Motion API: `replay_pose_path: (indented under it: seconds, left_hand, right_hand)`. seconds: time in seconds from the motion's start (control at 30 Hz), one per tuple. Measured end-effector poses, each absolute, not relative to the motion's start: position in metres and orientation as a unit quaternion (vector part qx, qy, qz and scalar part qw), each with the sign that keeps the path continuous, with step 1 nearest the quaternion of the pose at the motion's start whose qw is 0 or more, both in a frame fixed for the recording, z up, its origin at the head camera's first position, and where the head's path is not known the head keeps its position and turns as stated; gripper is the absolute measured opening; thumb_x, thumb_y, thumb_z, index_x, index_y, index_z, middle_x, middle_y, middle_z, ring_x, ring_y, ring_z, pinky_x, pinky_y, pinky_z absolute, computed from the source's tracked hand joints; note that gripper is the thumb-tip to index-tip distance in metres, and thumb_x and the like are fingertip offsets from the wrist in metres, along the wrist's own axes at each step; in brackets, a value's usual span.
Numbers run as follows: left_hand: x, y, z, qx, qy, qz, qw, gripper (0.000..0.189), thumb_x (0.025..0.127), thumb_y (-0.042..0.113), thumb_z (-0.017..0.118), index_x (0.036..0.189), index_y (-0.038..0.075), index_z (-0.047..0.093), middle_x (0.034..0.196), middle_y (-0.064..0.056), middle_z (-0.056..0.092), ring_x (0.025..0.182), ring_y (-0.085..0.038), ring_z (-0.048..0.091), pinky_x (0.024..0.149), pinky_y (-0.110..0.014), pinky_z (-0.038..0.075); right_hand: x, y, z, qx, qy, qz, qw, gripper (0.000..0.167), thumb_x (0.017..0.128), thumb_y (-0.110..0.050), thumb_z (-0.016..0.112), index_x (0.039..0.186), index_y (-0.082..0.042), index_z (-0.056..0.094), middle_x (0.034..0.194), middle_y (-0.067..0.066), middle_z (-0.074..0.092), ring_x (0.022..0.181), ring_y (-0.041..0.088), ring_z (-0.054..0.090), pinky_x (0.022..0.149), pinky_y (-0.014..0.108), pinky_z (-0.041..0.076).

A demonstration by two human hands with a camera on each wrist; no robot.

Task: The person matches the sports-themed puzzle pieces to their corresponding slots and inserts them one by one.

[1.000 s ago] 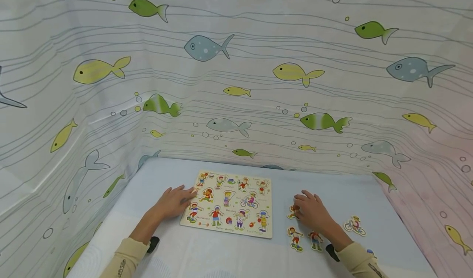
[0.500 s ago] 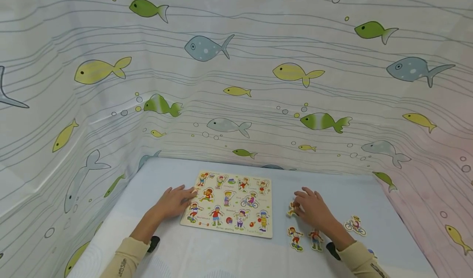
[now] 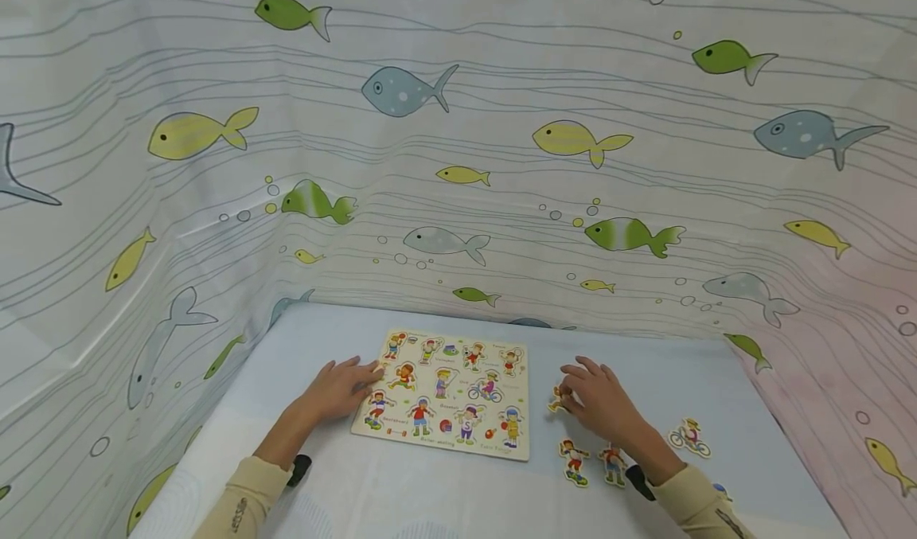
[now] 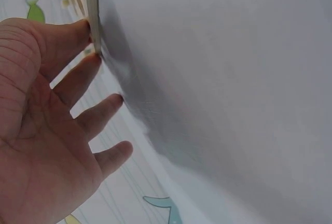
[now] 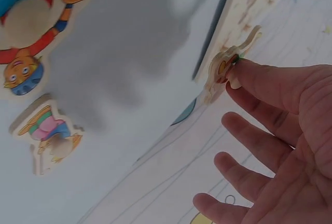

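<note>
A wooden puzzle board (image 3: pixel 423 381) with printed sports figures lies on the table. My left hand (image 3: pixel 338 389) is at its left side. In the left wrist view, the thumb and index fingertip touch the board's edge (image 4: pixel 92 11), and the other fingers are spread and fairly straight. My right hand (image 3: pixel 602 400) is right of the board, pinching a puzzle piece (image 5: pixel 222 71) between thumb and index finger. The piece is tilted up off the table, its picture partly covered by the thumb. The other fingers of that hand are extended.
Near my right hand lie a skateboarder piece (image 3: pixel 573 463) and a roller-skater piece (image 3: pixel 612 466), the latter partly under the wrist. A cyclist piece (image 3: pixel 689 437) lies further right. My right sleeve partly hides another piece (image 3: pixel 720 490). A fish-patterned curtain (image 3: pixel 444 205) surrounds the table.
My right hand has moved slightly left and away from me, towards the board, carrying the pinched puzzle piece. My left hand stays at the board's edge.
</note>
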State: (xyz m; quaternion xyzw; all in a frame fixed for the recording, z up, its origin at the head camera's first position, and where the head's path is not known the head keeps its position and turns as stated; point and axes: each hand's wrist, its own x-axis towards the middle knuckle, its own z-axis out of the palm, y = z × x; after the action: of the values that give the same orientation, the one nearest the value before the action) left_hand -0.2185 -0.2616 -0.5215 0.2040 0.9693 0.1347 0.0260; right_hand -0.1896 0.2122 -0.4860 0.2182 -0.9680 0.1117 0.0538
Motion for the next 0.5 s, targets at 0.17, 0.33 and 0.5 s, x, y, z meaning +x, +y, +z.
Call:
replay_pose_path:
  seconds: [0.17,0.33,0.5]
  left_hand:
    - [-0.22,-0.262,-0.523,0.205,0.969,0.136,0.024,0.04,0.095,0.018,0.064,0.135,0.012,0.063,0.143,-0.01,0.054,0.134,-0.046,0.04,0.103,-0.073,0.023]
    - [-0.22,-0.261,-0.521,0.204,0.969,0.137,0.026,0.041,0.094,0.019,0.064,0.135,0.012,0.062,0.143,-0.011,0.053,0.134,-0.046,0.04,0.103,-0.073,0.023]
    - [-0.219,-0.26,-0.521,0.205,0.969,0.138,0.025,0.041,0.094,0.018,0.065,0.135,0.012,0.063,0.143,-0.011,0.054,0.134,-0.046,0.041,0.103,-0.073,0.024]
  right_hand:
    - [-0.192,0.206,-0.484,0.227,-0.965,0.114,0.057,0.007,0.086,-0.018,0.077,0.091,-0.018,0.073,0.127,0.01,0.064,0.135,0.039,0.041,0.105,0.068,0.029]
    - [-0.195,0.194,-0.481,0.238,-0.962,0.116,0.064,0.007,0.085,-0.017,0.077,0.09,-0.018,0.072,0.127,0.01,0.064,0.135,0.038,0.041,0.104,0.067,0.031]
    - [-0.196,0.181,-0.477,0.244,-0.96,0.123,0.062,0.007,0.086,-0.018,0.077,0.091,-0.018,0.072,0.129,0.008,0.063,0.136,0.037,0.041,0.106,0.065,0.031]
